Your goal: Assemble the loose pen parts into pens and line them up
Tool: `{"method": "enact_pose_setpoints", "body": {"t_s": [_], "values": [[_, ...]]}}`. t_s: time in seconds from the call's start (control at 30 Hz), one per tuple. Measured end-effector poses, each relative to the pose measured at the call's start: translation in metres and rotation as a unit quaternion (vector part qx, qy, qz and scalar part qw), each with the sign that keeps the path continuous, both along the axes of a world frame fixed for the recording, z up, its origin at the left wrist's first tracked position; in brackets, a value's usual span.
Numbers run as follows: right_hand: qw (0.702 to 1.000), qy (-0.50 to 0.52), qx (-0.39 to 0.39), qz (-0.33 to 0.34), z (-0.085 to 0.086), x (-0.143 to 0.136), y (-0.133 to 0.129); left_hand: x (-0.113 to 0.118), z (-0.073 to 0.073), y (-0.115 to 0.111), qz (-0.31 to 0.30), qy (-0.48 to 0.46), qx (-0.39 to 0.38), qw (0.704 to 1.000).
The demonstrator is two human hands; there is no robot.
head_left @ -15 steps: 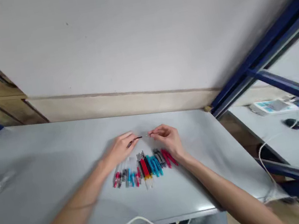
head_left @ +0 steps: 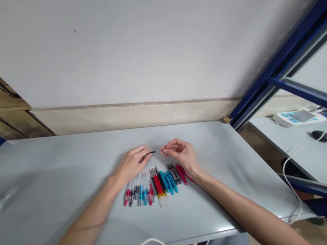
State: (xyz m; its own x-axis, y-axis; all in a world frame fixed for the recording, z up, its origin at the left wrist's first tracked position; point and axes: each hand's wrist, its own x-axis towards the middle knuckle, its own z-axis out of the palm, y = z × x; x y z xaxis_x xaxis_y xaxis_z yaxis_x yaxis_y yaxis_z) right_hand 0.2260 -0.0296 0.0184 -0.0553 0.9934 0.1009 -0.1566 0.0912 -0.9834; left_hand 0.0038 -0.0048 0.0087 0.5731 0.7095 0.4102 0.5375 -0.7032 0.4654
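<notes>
a slim rod (head_left: pixel 152 153) — near-black — in the left hand (head_left: pixel 133 161)

Dark rod (head_left: pixel 152 153) in left hand (head_left: pixel 133 162)

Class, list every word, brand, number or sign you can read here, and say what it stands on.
None can be read.
Turquoise pen parts: any print is too small.
Dark piece in the left hand: nothing legible.
White device with blue panels: any labels are too small.

Bare forearms (head_left: pixel 87 219) — bare fingers (head_left: pixel 175 142)
</notes>
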Motion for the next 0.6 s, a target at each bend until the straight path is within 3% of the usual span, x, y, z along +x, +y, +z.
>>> {"method": "enact_pose_setpoints", "body": {"t_s": [0.6], "values": [[0.999, -0.007, 0.007, -0.037, -0.006, -0.0039, -0.0011, 0.0005, -0.0033, -0.0003, -0.003, 0.007, -0.007, 1.0]]}}
